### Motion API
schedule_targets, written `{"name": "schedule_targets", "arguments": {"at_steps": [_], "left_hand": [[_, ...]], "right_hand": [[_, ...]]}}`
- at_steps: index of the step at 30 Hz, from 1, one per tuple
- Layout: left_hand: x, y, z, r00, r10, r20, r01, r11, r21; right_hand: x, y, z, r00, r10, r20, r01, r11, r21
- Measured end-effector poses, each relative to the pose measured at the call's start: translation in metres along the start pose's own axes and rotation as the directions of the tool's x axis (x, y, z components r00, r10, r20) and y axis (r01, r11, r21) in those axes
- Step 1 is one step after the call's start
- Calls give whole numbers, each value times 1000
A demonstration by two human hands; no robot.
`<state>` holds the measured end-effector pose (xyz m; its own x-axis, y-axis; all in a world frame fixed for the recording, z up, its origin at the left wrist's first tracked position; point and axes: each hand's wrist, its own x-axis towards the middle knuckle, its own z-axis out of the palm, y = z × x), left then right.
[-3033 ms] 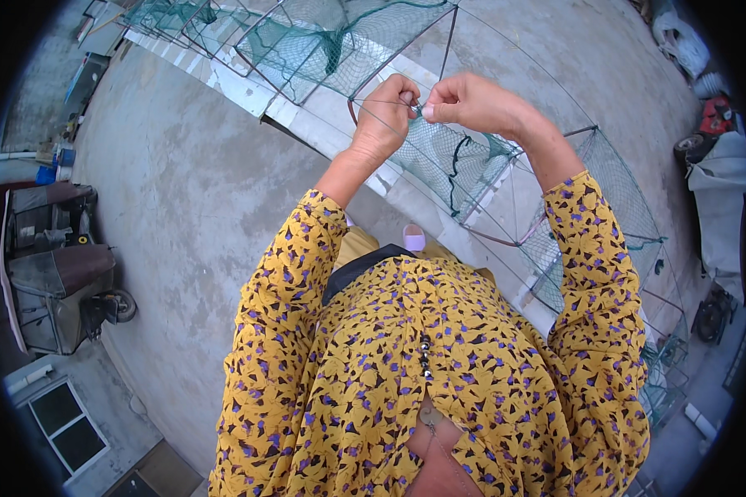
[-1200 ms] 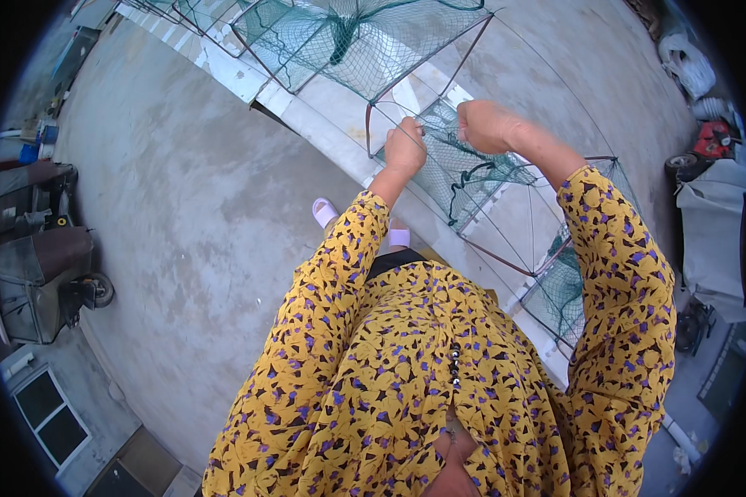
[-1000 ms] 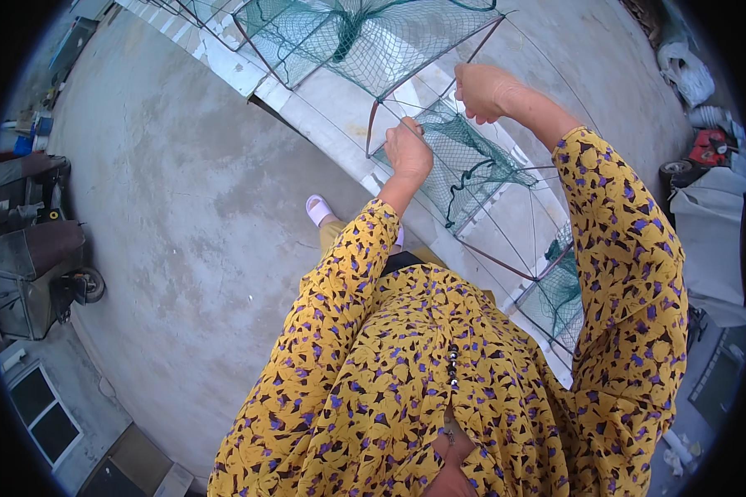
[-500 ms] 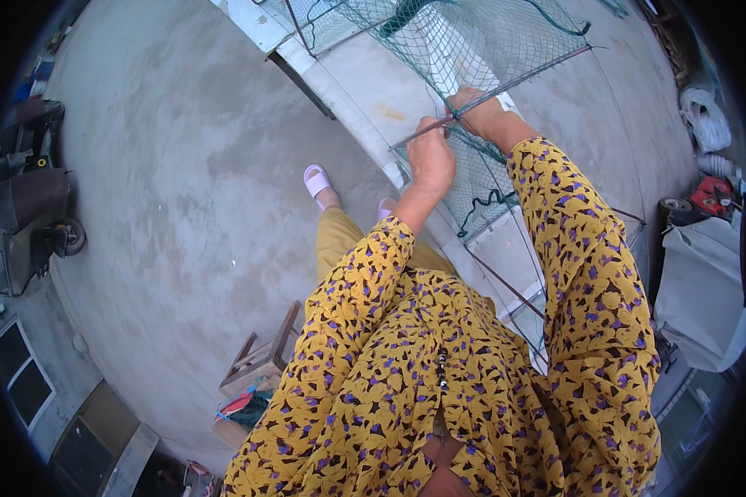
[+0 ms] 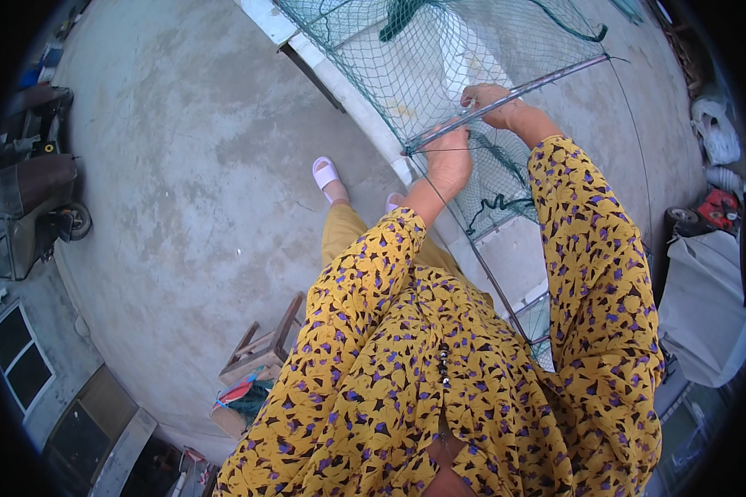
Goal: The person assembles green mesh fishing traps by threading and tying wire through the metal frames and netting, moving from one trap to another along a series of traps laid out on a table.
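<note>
The frame rod (image 5: pixel 555 80) of the green net (image 5: pixel 360 62) slants from near left to far right, and the left hand (image 5: pixel 449 164) is nearer its near end, fingers curled up by it, their grip unclear. Farther along the rod, the right hand (image 5: pixel 481 94) passes beneath, its fingers bunched narrowly on the far side; whether they hold anything, I cannot tell.

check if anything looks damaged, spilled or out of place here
Nothing clearly stands out. The green netting by the left hand and right hand shows no obvious tear, and the blotchy concrete floor just looks worn. The wooden stool is partly hidden by the left sleeve, so I can't judge it.
</note>
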<state>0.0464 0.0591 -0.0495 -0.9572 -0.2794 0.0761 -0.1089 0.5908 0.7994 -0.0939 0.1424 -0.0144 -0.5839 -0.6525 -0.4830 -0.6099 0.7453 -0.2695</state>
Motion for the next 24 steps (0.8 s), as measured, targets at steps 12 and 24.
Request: {"name": "schedule_targets", "arguments": {"at_steps": [12,24], "left_hand": [[1,-22,-11,998,-44,56,45,999,-18],[20,-26,-23,952,245,-182,-177,929,325]], "right_hand": [[-3,-16,13,999,5,-32,-2,995,99],[-16,-39,-1,994,103,39,-105,993,57]]}}
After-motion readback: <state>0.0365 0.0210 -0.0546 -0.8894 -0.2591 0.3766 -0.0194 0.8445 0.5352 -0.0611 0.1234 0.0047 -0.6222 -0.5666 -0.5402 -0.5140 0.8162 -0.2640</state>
